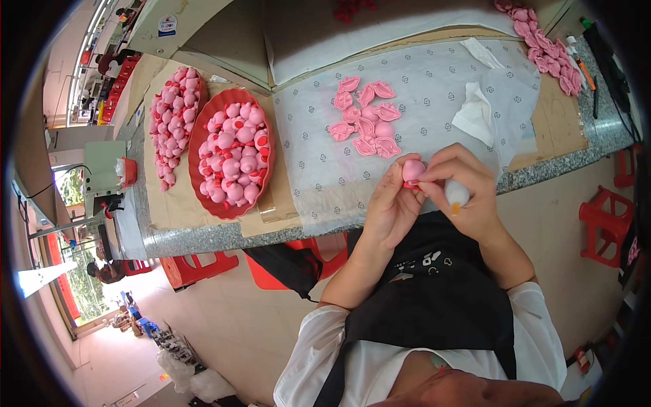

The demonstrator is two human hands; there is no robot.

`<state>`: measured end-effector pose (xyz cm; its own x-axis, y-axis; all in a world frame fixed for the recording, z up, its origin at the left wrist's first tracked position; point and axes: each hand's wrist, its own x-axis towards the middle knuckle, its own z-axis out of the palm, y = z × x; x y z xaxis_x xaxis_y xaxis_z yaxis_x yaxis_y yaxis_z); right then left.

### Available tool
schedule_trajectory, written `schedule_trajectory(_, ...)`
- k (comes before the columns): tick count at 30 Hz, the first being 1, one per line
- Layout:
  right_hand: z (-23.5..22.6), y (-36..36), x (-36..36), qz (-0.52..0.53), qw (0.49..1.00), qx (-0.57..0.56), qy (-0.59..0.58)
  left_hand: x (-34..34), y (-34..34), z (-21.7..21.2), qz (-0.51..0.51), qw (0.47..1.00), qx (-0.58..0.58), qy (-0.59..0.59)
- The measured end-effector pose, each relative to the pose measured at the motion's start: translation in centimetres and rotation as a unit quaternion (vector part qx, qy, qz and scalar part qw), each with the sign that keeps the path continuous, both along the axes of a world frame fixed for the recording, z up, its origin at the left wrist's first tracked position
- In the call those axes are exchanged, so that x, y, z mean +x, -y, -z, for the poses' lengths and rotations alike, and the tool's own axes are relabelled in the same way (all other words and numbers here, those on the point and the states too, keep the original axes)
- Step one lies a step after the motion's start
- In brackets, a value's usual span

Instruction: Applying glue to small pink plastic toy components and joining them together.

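1. Head view: left hand [395,209] pinches a pink ball [413,169]; right hand [472,195] meets it, gripping a white bottle [457,192].
2. Fine fitting seems underway (possibly gluing); the next move calls for steady fingertips.
3. Beyond, pink pieces [387,112] lie on white paper [315,136].

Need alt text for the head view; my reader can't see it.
A person's left hand holds a small pink ball, with the right hand, gripping a white tube, close beside it. Ahead, pink parts lie on white paper; to the left, a red bowl is heaped with pink-and-red pieces.
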<state>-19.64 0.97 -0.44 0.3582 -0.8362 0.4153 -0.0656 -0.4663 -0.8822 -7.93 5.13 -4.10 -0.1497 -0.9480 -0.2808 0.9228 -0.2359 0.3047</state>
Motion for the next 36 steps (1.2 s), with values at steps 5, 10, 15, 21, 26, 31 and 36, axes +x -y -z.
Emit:
schedule_trajectory(5, 1.6, 0.7, -0.5, 0.025, 0.999, 0.027, -0.034, 0.3, 0.1, 1.1, -0.012, 1.0, -0.018, 0.015)
schedule_trajectory(10, 1.5, 0.4, -0.5, 0.067, 0.997, 0.03, -0.013, 0.5, 0.2, 1.3, -0.017, 1.0, -0.017, -0.001)
schedule_trajectory(15, 1.5, 0.4, 0.2, 0.056, 0.997, 0.031, -0.034, 0.3, 0.4, 1.2, -0.018, 0.999, 0.015, 0.023)
schedule_trajectory(21, 1.9, 1.6, -0.5, 0.151, 0.979, 0.019, -0.133, 0.5, 0.2, 1.2, -0.017, 0.999, 0.005, 0.027)
schedule_trajectory(26, 2.0, 1.1, 0.1, -0.02, 0.989, 0.145, -0.026, 0.2, 0.4, 1.0, -0.02, 0.999, -0.015, 0.048)
schedule_trajectory(31, 1.9, 1.1, 0.2, -0.074, 0.938, 0.329, 0.078, 0.3, 0.3, 1.0, -0.006, 0.996, -0.028, 0.079)
schedule_trajectory(36, 2.0, 1.2, 0.0, -0.098, 0.932, 0.34, 0.073, 0.3, 0.4, 0.9, -0.003, 0.997, -0.02, 0.076)
